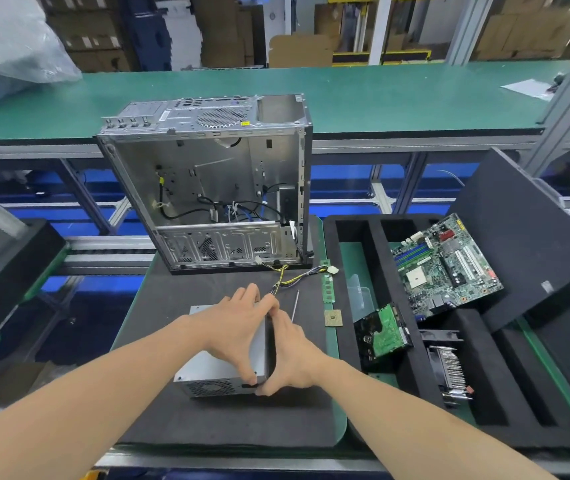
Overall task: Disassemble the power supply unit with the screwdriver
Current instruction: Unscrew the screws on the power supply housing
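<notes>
1. We see the boxy silver metal power supply unit (204,372) lying on the dark grey foam mat (172,306) at the near middle of the bench. Its perforated vent face is turned towards us, and it sits in front of the open grey metal computer case (207,188).
2. The left hand (238,327) lies over the unit's top. Its fingers are slightly spread and reach to the far right edge, and its thumb hooks down at the near right corner.
3. The right hand (290,355) clasps the unit's right side. Its fingers are pressed together along that edge, and its thumb meets the left thumb at the near corner.
4. A thin silver screwdriver shaft (295,306) shows just beyond the right hand's fingers, over the mat. Its handle is hidden, so we cannot tell whether the hand holds it or it simply lies there.
5. A bundle of yellow and black wires (290,280) runs from the unit's far end towards the case.
6. Right of the wires, a narrow green memory stick (327,285) and a square gold-coloured processor chip (333,318) lie at the mat's edge.
7. Further right, a black foam tray with long slots (377,258) holds three parts: a tilted green motherboard (446,268), a hard drive with a green circuit board (382,332) and a finned metal heatsink (448,370).
</notes>
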Available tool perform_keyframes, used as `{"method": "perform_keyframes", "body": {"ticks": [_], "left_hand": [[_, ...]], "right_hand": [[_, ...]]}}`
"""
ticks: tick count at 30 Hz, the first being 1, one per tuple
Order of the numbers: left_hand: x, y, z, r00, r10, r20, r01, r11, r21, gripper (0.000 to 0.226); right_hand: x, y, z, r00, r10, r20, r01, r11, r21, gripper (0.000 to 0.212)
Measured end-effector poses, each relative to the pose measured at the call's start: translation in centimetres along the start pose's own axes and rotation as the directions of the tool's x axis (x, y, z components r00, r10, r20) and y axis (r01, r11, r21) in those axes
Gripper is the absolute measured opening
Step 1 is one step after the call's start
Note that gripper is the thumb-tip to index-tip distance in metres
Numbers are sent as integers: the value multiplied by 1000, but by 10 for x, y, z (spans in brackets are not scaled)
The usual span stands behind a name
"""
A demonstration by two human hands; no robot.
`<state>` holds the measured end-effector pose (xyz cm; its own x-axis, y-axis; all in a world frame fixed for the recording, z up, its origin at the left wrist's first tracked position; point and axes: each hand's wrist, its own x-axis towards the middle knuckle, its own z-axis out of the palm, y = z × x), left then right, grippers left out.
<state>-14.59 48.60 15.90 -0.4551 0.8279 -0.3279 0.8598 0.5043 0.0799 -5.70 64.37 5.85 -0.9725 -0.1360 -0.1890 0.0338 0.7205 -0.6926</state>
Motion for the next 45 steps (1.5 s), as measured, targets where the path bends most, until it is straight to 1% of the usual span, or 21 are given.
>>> {"method": "perform_keyframes", "body": {"ticks": [4, 9, 12, 15, 19, 23, 26, 28, 32, 35, 38, 40, 42, 45], "left_hand": [[-1, 2, 5, 1000, 13, -1, -13, 999, 50, 106], [-2, 1, 7, 1000, 20, -3, -20, 998, 60, 104], [-3, 2, 8, 1000, 9, -25, -7, 998, 67, 107], [-3, 2, 7, 1000, 12, -22, -10, 995, 98, 114], [-2, 1, 8, 999, 6, -42, -1, 993, 119, 115], [-1, -1, 10, 999, 34, -23, -32, 996, 85, 113], [0, -2, 8, 999, 54, -8, -54, 998, 18, 105], [-2, -3, 6, 999, 53, -3, -53, 999, -4, 105], [-6, 2, 5, 999, 53, 2, -53, 997, 48, 116], [-8, 5, 4, 999, 48, 5, -49, 995, 86, 119], [-10, 8, 3, 999, 42, 6, -43, 993, 114, 118], [-11, 7, 3, 999, 50, 15, -51, 994, 99, 117], [-12, 4, 1, 998, 59, 30, -61, 996, 65, 111], [-10, 0, 0, 998, 57, 37, -58, 998, 34, 103]], "right_hand": [[-2, 2, 6, 997, -63, -48, 61, 998, -35, 138], [-3, 1, 11, 995, -90, -52, 88, 995, -44, 141], [0, 2, 13, 990, -113, -81, 104, 989, -109, 142], [3, 2, 13, 986, -140, -92, 117, 970, -214, 143], [4, 1, 12, 984, -147, -101, 114, 955, -272, 140], [2, 3, 14, 984, -141, -111, 113, 968, -226, 136], [1, 5, 14, 985, -143, -99, 121, 972, -202, 141], [2, 4, 14, 985, -147, -89, 127, 971, -202, 142], [3, 4, 19, 979, -159, -130, 121, 957, -262, 135], [3, 8, 23, 971, -176, -164, 123, 949, -291, 137], [2, 9, 25, 968, -184, -169, 126, 944, -303, 138], [3, 10, 24, 971, -182, -153, 134, 950, -283, 139], [4, 11, 21, 977, -173, -123, 142, 963, -230, 138], [5, 9, 16, 983, -164, -87, 141, 965, -223, 135]]}}
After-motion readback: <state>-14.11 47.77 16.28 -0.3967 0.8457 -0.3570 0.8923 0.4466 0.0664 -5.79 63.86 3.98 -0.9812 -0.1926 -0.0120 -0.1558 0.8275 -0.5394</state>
